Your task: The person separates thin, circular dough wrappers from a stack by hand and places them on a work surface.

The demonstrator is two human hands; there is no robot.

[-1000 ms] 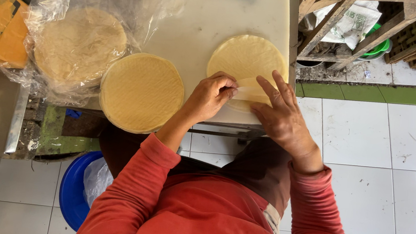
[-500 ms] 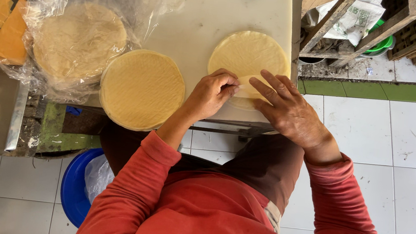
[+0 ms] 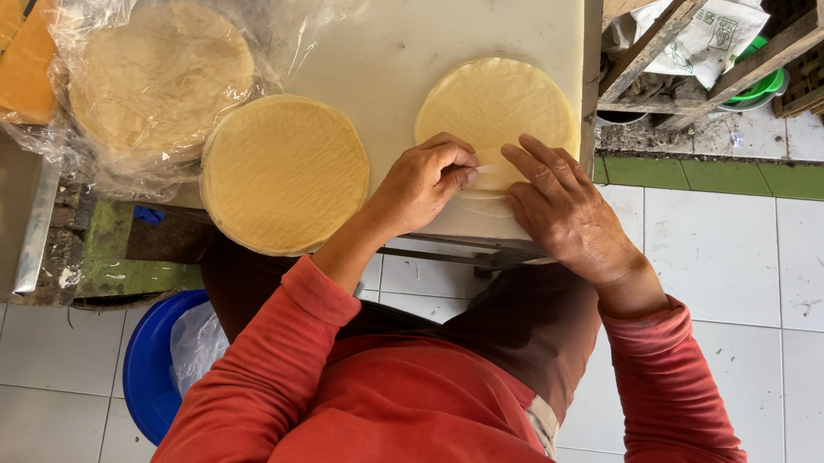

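left hand (image 3: 423,185): fingers curled, thumb and fingertips pinch the near edge of the thin round pale-yellow wrapper sheet (image 3: 498,108); pinch point sits at the sheet's lower edge, right under the knuckles.
right hand (image 3: 565,213): flat, palm down, fingers spread on the same near edge, pressing not gripping; fingertips nearly meet the left hand's.
wrapper sheet: lies flat on the white worktop (image 3: 400,32), right side, close to the table's front edge; most of the sheet extends away from both hands, far half uncovered.
fold: a small translucent flap of the sheet shows between the two hands.
stack of round yellow wrappers (image 3: 285,173): left of the left hand, near but not touching; overhangs the front edge of the worktop.
clear plastic bag with pale round sheets (image 3: 152,75): further left, touching the stack's upper-left rim.
blue plastic bucket (image 3: 150,363): on the tiled floor below the table, beside the person's left arm.
sleeves: red, long, both arms.
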